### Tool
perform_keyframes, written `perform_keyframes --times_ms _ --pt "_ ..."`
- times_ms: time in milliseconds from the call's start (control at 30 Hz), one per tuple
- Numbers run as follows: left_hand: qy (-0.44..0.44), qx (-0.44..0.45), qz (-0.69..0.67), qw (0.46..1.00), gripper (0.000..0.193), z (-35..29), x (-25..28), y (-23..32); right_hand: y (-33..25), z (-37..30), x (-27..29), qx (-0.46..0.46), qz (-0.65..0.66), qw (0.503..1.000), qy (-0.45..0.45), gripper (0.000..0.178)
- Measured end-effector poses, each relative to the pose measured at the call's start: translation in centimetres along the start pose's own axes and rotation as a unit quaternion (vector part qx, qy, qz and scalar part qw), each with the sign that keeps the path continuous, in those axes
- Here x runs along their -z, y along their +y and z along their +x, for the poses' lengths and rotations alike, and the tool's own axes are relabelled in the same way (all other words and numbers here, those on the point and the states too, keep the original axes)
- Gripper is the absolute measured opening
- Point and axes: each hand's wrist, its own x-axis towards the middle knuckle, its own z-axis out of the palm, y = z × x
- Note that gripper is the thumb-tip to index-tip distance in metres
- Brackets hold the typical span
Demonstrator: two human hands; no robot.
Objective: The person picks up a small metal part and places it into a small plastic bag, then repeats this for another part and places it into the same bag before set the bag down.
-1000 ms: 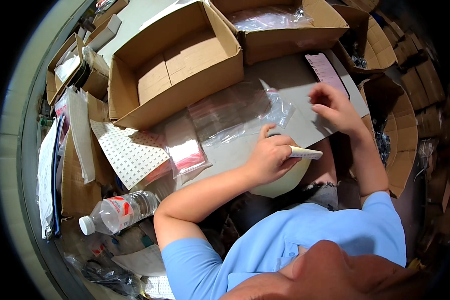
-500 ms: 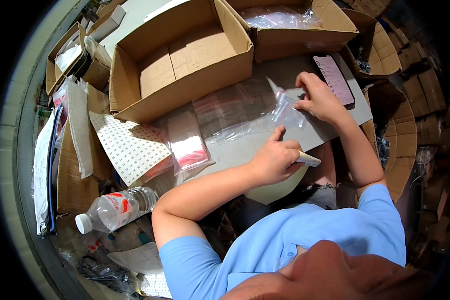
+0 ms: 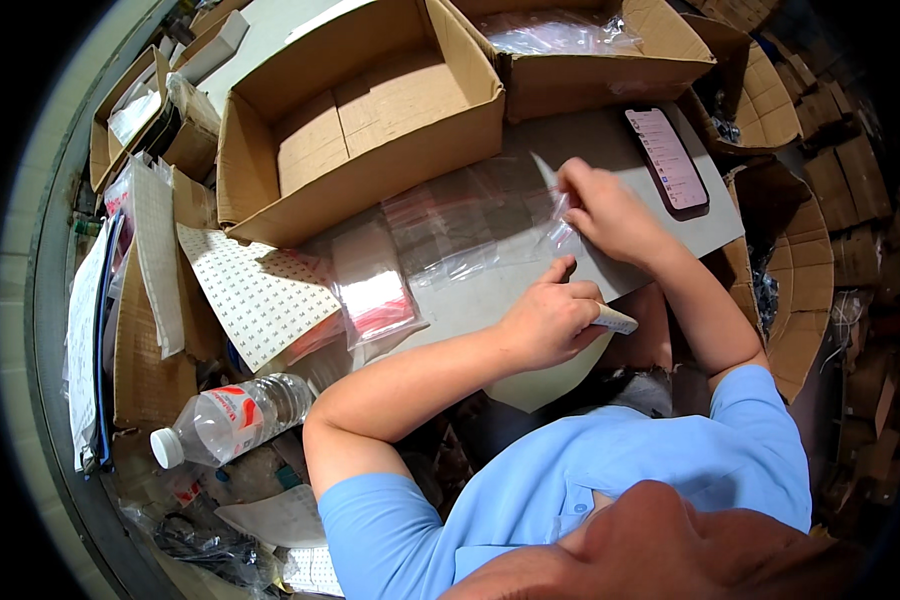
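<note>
My right hand (image 3: pixel 607 212) is over the table with its fingers bent and pinched on a small clear zip bag (image 3: pixel 560 238). More clear zip bags (image 3: pixel 455 235) lie overlapped in a row just left of it. Below, my left hand (image 3: pixel 550 318) is closed around a folded strip of printed labels (image 3: pixel 616 319), whose end sticks out to the right. Its thumb or index tip points up toward the small bag. Nearest on the left of the row is a stack of clear bags with red edges (image 3: pixel 372 285).
A large open cardboard box (image 3: pixel 370 185) stands behind the bags; another box (image 3: pixel 600 80) holds clear bags. A phone (image 3: pixel 667 160) lies at the right of the table (image 3: pixel 710 225). At left are a label sheet (image 3: pixel 255 290) and a plastic bottle (image 3: pixel 235 418). More cartons (image 3: pixel 805 290) stand beyond the right edge.
My right hand has moved left, away from the phone, and the small clear bag at its fingers has shifted left toward the others. My left hand has barely moved.
</note>
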Motion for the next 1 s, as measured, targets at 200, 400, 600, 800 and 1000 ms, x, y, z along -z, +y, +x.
perform_keyframes --times_ms 200,400,600,800,1000 --pt "-0.011 0.005 -0.002 1.000 0.010 0.1 0.0 0.1 0.6 -0.1 1.0 0.005 0.050 0.998 -0.025 0.036" --pt "-0.004 0.014 -0.010 1.000 0.009 0.1 0.1 0.0 0.5 -0.4 2.1 0.006 0.131 0.991 -0.005 0.027" --pt "0.001 -0.003 -0.034 0.999 0.011 0.0 -0.2 0.1 3.1 -0.4 2.5 -0.022 0.026 0.999 -0.037 0.023" --pt "-0.001 0.002 -0.008 1.000 0.013 0.0 0.0 -0.2 1.0 -0.8 2.2 -0.053 0.093 0.994 0.001 0.044" --pt "-0.022 0.021 0.002 1.000 0.014 0.0 0.2 -0.2 1.1 -0.8 2.4 -0.086 0.113 0.988 -0.057 0.045"
